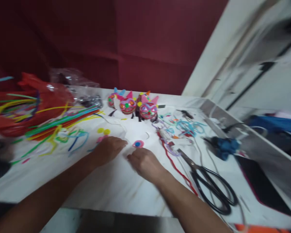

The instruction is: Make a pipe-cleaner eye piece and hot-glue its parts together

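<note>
The pink-blue disc (141,144) lies on the far side of the right hand (145,163); its fingers and those of the left hand (108,150) curl, I cannot tell if these 2 pinch anything, and small, light movements should serve best.

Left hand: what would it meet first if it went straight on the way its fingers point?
Probably the small round pink piece with a blue centre, just ahead of the left hand's fingertips; blur leaves the exact line and height unclear.
</note>
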A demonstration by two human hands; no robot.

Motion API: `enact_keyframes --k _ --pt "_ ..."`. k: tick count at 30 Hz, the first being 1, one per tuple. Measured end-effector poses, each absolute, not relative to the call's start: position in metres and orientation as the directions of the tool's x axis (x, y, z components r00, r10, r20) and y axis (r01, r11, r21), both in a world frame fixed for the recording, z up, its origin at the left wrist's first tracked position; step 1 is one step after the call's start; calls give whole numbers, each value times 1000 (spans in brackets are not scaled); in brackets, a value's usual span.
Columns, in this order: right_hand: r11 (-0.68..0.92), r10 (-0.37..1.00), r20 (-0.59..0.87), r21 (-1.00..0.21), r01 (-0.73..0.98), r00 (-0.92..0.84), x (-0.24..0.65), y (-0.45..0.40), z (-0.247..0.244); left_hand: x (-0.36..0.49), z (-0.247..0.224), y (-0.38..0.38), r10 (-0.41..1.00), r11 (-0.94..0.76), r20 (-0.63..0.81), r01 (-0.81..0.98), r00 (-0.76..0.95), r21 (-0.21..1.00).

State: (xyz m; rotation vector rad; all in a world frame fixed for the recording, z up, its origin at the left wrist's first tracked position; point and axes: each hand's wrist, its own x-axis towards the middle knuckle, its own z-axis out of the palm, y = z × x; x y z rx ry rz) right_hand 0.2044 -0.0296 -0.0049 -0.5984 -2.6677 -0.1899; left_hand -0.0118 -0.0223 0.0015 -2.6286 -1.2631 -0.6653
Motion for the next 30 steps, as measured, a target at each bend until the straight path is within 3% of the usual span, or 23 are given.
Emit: enact_keyframes --k 3,5,8,10,12,15,18,24,30 --pt "884 392 331 121 451 -858 205 -23 -5 0 3 -8 704 -614 534 780 469 125" --pt "877 385 324 164 452 -864 207 -20 -4 8 -1 -2 671 -609 597 786 439 106" --pt "871 366 343 202 448 -865 208 -21 1 10 -14 2 556 -600 674 796 487 -81" --pt "868 357 354 215 447 -864 208 -25 8 7 -24 3 508 -593 651 777 565 -212" --pt "860 360 361 229 456 -860 209 -31 16 1 -31 4 495 -594 622 759 606 -267" --pt "830 411 351 237 505 -841 220 -39 30 -5 -37 5 507 -600 633 767 585 -229" --pt "762 547 325 187 619 -772 247 -37 43 -7 -39 7 543 -608 647 782 536 -137" --pt "357 926 165 -93 930 -339 330 7 52 -3 -41 7 612 -605 610 795 503 -50" --pt "267 964 38 -88 960 -264 338 37 42 1 -36 5 674 -569 561 822 480 -19"
